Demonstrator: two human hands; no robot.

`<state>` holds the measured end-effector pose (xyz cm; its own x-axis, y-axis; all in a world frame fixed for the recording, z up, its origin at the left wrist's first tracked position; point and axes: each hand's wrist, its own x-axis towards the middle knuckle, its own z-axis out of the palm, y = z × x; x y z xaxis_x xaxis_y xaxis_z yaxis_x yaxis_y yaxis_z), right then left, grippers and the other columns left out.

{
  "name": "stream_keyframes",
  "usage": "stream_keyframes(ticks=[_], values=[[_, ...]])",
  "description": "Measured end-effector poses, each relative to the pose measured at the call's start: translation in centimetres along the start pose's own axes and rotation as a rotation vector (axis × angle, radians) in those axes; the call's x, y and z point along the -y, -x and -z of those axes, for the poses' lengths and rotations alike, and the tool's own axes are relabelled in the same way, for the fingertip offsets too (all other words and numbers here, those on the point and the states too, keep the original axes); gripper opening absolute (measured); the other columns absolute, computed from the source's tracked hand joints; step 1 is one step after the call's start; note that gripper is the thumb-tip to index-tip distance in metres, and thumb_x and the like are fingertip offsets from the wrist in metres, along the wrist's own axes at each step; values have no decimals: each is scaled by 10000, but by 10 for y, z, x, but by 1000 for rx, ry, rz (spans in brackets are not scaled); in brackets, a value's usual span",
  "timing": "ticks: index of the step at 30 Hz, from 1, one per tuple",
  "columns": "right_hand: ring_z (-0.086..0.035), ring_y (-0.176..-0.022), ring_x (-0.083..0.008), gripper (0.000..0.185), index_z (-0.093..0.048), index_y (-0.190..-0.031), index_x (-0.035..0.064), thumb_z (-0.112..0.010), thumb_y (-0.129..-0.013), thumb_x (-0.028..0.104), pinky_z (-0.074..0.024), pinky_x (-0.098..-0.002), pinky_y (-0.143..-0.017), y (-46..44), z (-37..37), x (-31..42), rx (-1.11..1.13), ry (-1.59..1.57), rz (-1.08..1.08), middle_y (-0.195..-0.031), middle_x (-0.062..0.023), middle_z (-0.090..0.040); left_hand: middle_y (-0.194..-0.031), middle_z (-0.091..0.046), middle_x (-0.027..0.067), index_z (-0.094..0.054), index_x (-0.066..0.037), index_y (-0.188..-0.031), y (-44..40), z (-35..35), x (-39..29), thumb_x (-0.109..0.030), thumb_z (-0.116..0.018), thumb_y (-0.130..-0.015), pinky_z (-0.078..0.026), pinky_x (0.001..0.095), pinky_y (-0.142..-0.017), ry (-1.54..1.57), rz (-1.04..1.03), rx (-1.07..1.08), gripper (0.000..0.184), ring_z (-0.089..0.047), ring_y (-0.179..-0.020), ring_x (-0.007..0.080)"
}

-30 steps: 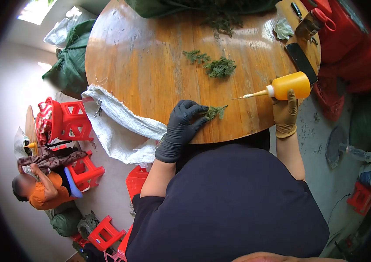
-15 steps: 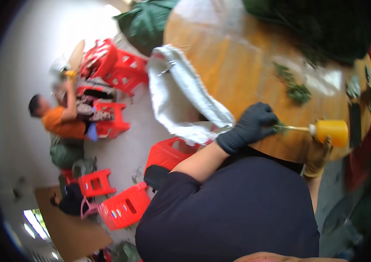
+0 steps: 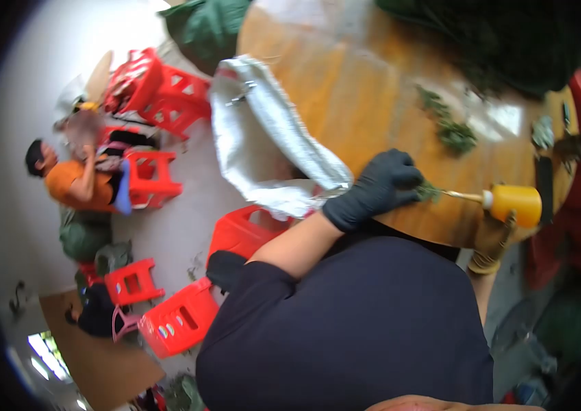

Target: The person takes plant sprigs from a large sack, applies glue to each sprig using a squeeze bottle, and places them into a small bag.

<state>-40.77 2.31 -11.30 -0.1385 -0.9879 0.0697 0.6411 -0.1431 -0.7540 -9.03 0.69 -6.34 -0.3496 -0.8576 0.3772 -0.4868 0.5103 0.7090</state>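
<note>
2 hands [image 3: 381, 190] [image 3: 496, 236] curled: sprig [image 3: 429, 192] left, bottle [image 3: 518, 204] right

Red stools [image 3: 171, 312]; orange-shirted person [image 3: 71, 181]

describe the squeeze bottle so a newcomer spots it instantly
Find the wooden table, then the gloved right hand at its near edge. The squeeze bottle is in that hand. Its yellow body and long thin nozzle set it apart from the green sprigs nearby.
</note>
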Motion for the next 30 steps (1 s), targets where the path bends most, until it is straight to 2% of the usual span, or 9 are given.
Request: stream_keyframes(ticks=[2,4,5,8,11,19,30], values=[[-543,-1275,-339,498,-455,-1434,69,-607,-996,250,-420,-498,-1095,3,-31,8,4,34,64,-1388,-182,-544,-926,-642,85,-729,-110,-920,-2,1,-4,-210,-827,-706,-496,419,-783,-34,38,28,257,-598,-895,306],[-592,-1201,-334,438,-491,-1385,84,-637,-979,161,-445,-504,-1075,2,-47,13,5,68,112,-1306,-167,-590,-933,-648,65,-733,-125,-932,-7,3,-12,-238,-838,-718,-494,419,-783,-118,70,85,263,-598,-898,295],[-576,-1223,-329,537,-448,-1422,70,-654,-969,271,-463,-464,-1048,2,-44,12,-18,189,130,-1349,-180,-572,-933,-648,65,-733,-125,-932,-8,2,-14,-238,-838,-718,-494,419,-783,-89,47,97,263,-598,-898,295],[-597,-1188,-325,527,-470,-1398,70,-675,-955,268,-468,-464,-1042,1,-64,23,14,262,125,-1318,-176,-584,-928,-645,42,-732,-123,-929,-9,1,-19,-222,-853,-721,-490,396,-778,-144,107,83,260,-594,-892,264],[-612,-1166,-316,531,-488,-1372,64,-704,-933,268,-475,-460,-1032,-1,-73,22,44,300,116,-1284,-163,-598,-915,-640,64,-717,-122,-917,-8,-1,-16,-240,-837,-725,-482,402,-760,-125,89,71,256,-602,-881,281],[-629,-1076,-247,498,-541,-1272,10,-743,-895,263,-486,-416,-996,-6,-89,22,135,409,57,-1199,-147,-620,-902,-635,46,-727,-115,-927,-8,-2,-17,-207,-846,-722,-483,388,-763,-121,100,76,254,-588,-873,266],[-630,-1115,-267,492,-513,-1312,45,-731,-899,201,-480,-433,-1026,-12,-63,23,11,347,52,-1216,-131,-627,-916,-652,58,-735,-93,-933,-8,-2,-16,-166,-853,-706,-495,383,-779,-136,87,75,266,-600,-883,272]])
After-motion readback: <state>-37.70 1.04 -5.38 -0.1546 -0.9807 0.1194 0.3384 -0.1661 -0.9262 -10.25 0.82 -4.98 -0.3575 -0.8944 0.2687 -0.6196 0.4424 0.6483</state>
